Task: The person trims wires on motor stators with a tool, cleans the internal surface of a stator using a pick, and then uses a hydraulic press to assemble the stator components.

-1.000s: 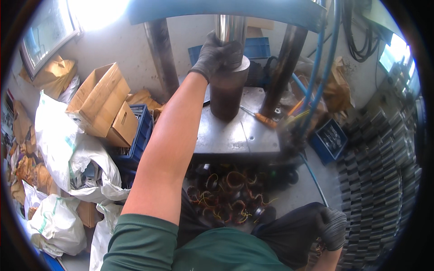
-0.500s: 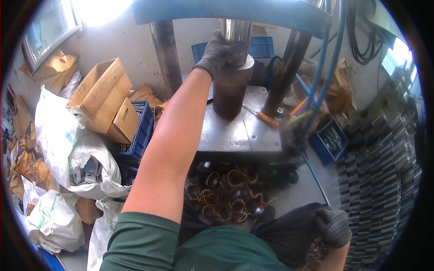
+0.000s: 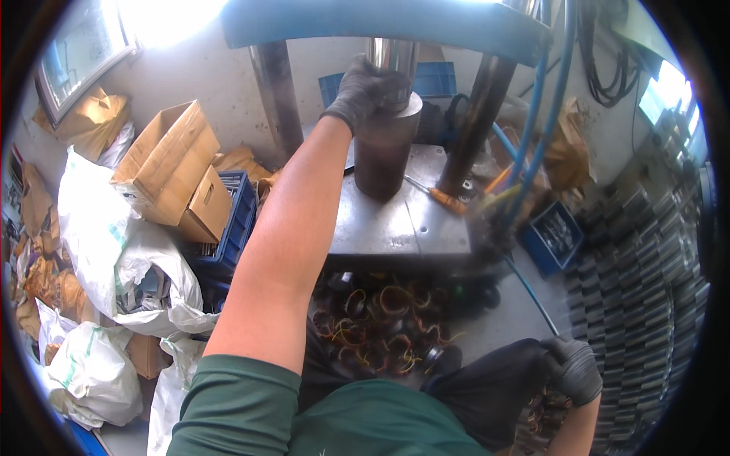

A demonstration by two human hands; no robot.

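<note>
My left hand [image 3: 366, 93], in a dark grey glove, reaches up and forward. Its fingers wrap round the lower end of a shiny steel ram [image 3: 392, 53], just above a thick dark cylinder [image 3: 382, 156] with a pale top. That cylinder stands upright on the press's metal table [image 3: 369, 228]. Whether a small part is under my fingers is hidden. Low at the right, by my knee, my gloved right hand [image 3: 574, 371] is closed at the end of a thin blue rod [image 3: 532, 295]. An orange-handled screwdriver [image 3: 449, 201] lies beside the cylinder.
A blue crossbeam [image 3: 388, 23] and two dark posts frame the press. Below the table lie several wire-wound coils [image 3: 388, 319]. Cardboard boxes [image 3: 169, 167] and white sacks [image 3: 95, 372] crowd the left; stacked metal parts [image 3: 639, 319] and a blue bin [image 3: 553, 235] fill the right.
My right hand has shifted slightly to the right, and the rod's near end with it. My left hand stays at the ram. The whole view has moved slightly.
</note>
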